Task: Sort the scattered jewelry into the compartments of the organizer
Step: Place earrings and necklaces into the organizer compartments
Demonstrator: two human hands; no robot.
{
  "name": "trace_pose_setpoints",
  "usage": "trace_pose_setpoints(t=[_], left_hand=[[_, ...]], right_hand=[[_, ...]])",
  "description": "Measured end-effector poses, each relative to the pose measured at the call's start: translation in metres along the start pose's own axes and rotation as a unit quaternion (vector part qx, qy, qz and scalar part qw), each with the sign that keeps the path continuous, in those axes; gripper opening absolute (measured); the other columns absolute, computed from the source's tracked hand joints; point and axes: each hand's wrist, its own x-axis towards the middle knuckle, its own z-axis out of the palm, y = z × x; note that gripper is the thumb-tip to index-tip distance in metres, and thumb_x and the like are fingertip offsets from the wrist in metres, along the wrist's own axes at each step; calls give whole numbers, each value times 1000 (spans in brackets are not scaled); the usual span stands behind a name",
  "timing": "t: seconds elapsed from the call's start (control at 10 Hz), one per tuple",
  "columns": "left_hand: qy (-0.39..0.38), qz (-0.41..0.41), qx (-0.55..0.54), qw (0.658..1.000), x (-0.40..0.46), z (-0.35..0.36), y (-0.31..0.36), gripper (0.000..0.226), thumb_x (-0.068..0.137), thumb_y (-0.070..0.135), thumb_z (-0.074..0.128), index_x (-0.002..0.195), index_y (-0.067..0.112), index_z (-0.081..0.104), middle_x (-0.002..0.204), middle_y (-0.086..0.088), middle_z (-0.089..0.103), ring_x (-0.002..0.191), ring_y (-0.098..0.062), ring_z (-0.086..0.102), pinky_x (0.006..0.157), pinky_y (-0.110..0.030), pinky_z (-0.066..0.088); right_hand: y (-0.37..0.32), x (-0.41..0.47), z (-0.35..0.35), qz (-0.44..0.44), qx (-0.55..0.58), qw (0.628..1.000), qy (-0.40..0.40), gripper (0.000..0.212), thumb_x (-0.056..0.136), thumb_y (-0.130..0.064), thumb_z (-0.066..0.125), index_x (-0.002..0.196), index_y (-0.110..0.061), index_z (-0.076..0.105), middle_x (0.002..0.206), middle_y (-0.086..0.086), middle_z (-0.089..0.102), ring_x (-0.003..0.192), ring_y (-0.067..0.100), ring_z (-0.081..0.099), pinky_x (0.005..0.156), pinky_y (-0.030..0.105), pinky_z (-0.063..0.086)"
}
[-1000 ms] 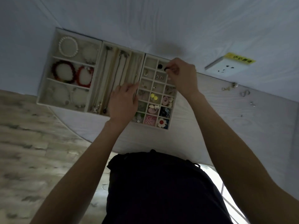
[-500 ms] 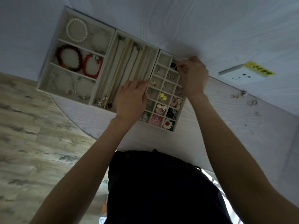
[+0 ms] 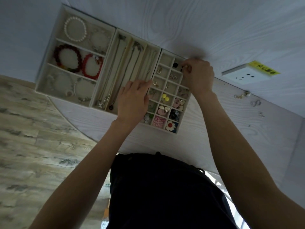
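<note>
Three cream organizer trays stand side by side on the white table. The bracelet tray (image 3: pixel 49 66) is on the left, the necklace tray (image 3: pixel 115 52) in the middle, the small-grid earring tray (image 3: pixel 166 59) on the right. My right hand (image 3: pixel 198 75) hovers over the grid tray's far right corner and pinches a small dark earring (image 3: pixel 181 68). A second black earring (image 3: pixel 175 64) lies in the cell beside it. My left hand (image 3: pixel 133 100) rests flat with relaxed fingers on the seam between the necklace tray and the grid tray.
Loose silver pieces lie on the table to the right: a clasp charm (image 3: pixel 241 95), a figure-eight ring (image 3: pixel 255 102) and a small stud (image 3: pixel 261 114). A white wall socket (image 3: pixel 245 75) with a yellow label sits beyond them. Wooden floor shows at the left.
The view shifted, so the trays sit lower and further right in frame. My right hand has stayed over the far corner cell with the dark earring. My left hand kept its place.
</note>
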Motion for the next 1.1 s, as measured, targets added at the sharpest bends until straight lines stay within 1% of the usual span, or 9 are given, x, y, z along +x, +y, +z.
trace_pose_setpoints(t=[0.1,0.2,0.4,0.5,0.6,0.7,0.9,1.0,1.1], left_hand=[[3,4,1,1000,0,0,0,43,82,8,64,124,11,59,108,-10,63,97,-32,56,80,-44,47],[3,0,-5,1000,0,0,0,43,83,8,64,125,11,59,108,-10,63,97,-33,56,79,-45,47],[3,0,0,1000,0,1,-1,42,83,10,63,125,11,58,109,-9,62,96,-32,56,79,-44,47],[4,-2,-8,1000,0,1,-1,43,83,9,63,126,11,58,110,-9,62,97,-32,56,80,-43,46],[6,-3,-11,1000,0,1,-1,43,83,8,63,125,11,59,109,-10,63,96,-32,56,80,-44,47],[4,-3,-12,1000,0,2,-1,43,83,9,63,126,11,58,110,-10,63,97,-33,56,80,-45,48],[-7,-3,-13,1000,0,0,-1,44,83,10,63,127,11,57,112,-11,62,99,-33,55,83,-46,46],[-9,-2,-12,1000,1,0,-2,44,84,10,63,127,11,57,112,-11,62,100,-33,55,83,-47,47],[-5,-1,-14,1000,0,1,-2,44,83,10,63,127,11,57,112,-11,62,99,-33,56,82,-46,47]], right_hand=[[-1,6,2,-13,-13,999,-27,22,91,-24,52,105,-25,70,103,7,68,92,31,62,74,33,47],[-4,12,2,-17,-29,998,-44,20,91,-26,53,101,-24,70,101,7,68,93,31,61,74,34,46],[-6,9,6,19,20,999,-22,19,91,-21,52,99,-19,70,100,7,69,90,29,62,70,30,43],[-5,8,5,34,37,999,-21,20,91,-25,55,104,-19,70,102,6,70,92,26,63,75,31,48],[-4,6,4,30,4,999,-18,23,92,-27,54,107,-21,69,104,7,69,95,27,62,71,28,43],[-7,5,5,34,-22,999,-9,24,92,-23,51,107,-19,68,103,11,67,94,31,60,67,28,36],[-12,12,4,-17,-130,991,-31,22,91,-7,44,101,-3,63,97,20,65,90,37,61,64,31,36],[-15,16,4,-38,-162,985,-44,20,88,-1,46,98,0,63,95,21,65,89,37,62,62,31,36],[-14,17,3,-30,-126,991,-41,22,91,-14,49,102,-7,67,99,16,66,91,35,61,66,31,41]])
